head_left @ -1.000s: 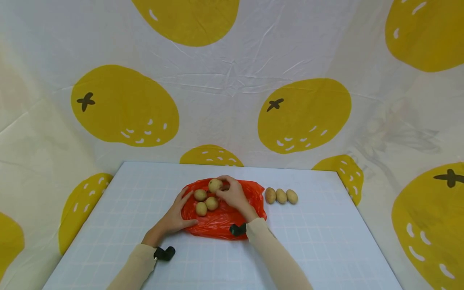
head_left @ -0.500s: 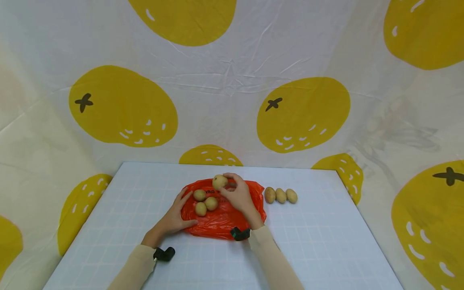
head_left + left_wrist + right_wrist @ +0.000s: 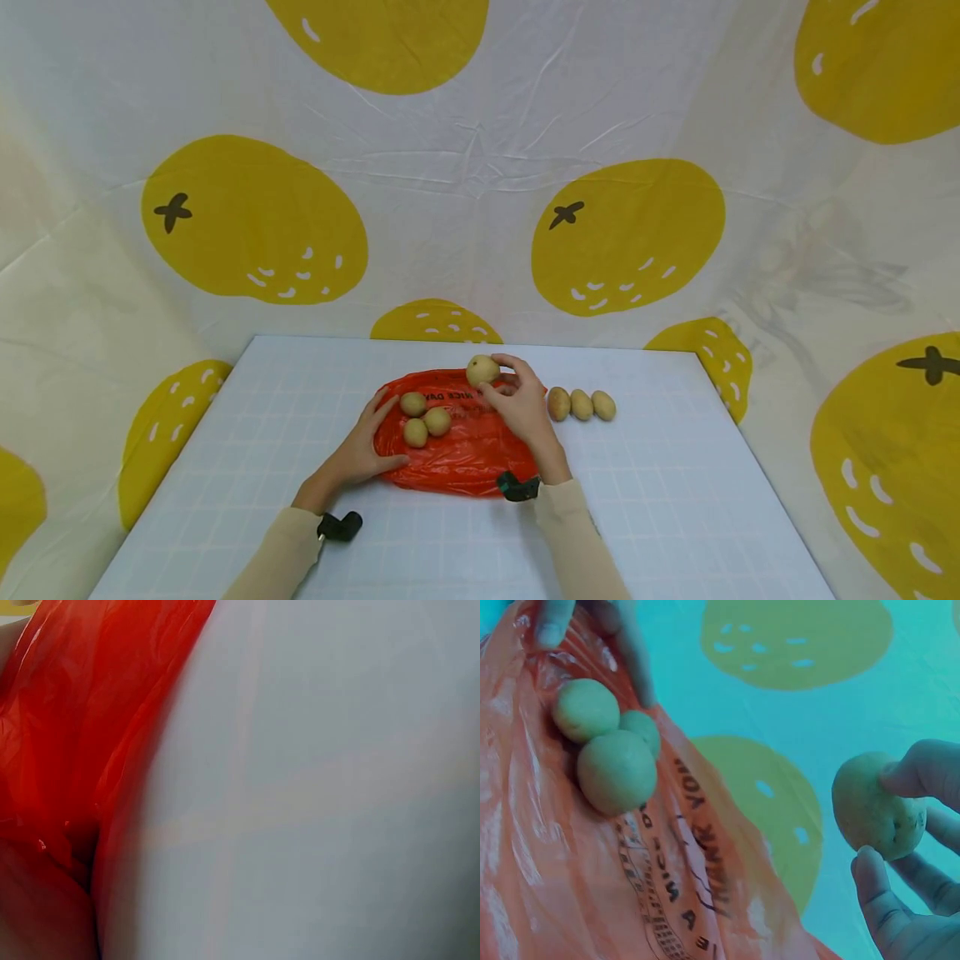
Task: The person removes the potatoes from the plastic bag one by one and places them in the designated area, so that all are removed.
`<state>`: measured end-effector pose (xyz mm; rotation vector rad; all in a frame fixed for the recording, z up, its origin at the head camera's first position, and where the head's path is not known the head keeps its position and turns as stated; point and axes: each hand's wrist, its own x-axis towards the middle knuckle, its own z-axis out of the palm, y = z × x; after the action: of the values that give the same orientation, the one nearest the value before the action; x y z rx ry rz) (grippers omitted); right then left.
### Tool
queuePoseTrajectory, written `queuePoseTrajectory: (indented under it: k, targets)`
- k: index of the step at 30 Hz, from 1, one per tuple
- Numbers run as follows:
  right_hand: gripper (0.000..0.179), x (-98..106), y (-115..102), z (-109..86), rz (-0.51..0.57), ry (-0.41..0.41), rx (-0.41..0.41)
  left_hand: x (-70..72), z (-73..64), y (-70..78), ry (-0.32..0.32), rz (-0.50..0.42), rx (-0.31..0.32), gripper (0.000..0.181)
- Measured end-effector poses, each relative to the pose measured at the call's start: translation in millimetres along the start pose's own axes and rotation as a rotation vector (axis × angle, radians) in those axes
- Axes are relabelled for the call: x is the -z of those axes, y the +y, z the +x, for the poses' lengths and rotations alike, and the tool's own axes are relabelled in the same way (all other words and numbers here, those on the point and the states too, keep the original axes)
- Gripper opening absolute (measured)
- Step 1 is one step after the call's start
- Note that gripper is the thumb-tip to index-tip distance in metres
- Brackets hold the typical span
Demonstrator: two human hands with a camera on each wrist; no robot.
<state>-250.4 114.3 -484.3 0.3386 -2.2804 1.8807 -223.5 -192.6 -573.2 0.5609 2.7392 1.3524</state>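
Observation:
A round pale potato [image 3: 482, 371] is pinched between the thumb and fingers of my right hand [image 3: 527, 412], held up over the far right part of a red plastic bag [image 3: 480, 458]. The right wrist view shows the held potato [image 3: 870, 799] with small dark marks on its skin. Three more potatoes [image 3: 437, 422] lie clustered on the bag's left half. Spread along the bag's left edge, my left hand [image 3: 363, 447] touches the plastic with thumb and fingers apart. In the left wrist view the red bag [image 3: 82, 697] fills the left side, with the hand mostly hidden.
Three potatoes [image 3: 581, 405] lie in a row on the white checked table [image 3: 675, 500], just right of the bag. Behind the table hangs a pale cloth [image 3: 450, 208] printed with large yellow fruit. Dark printed lettering shows on the bag.
My right hand has lifted the potato from the bag's far side and carried it to the right. The left hand and the other potatoes have stayed in place.

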Motion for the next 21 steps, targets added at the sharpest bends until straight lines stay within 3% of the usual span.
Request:
queuePoseTrajectory:
  k: [11,15,21]
  targets:
    - [0.051,31.6,-33.6,-12.9,0.002,0.046,-0.056,0.8,-1.7,1.6,0.01,0.0,0.003,0.109]
    - [0.052,42.7,-29.6,-15.5,-0.017,0.082,-0.065,-0.2,-1.7,0.4,0.003,0.011,0.008,0.109]
    - [0.051,60.0,5.4,-10.4,-0.019,0.151,-0.066,1.0,-1.7,3.6,-0.001,-0.002,0.019,0.108]
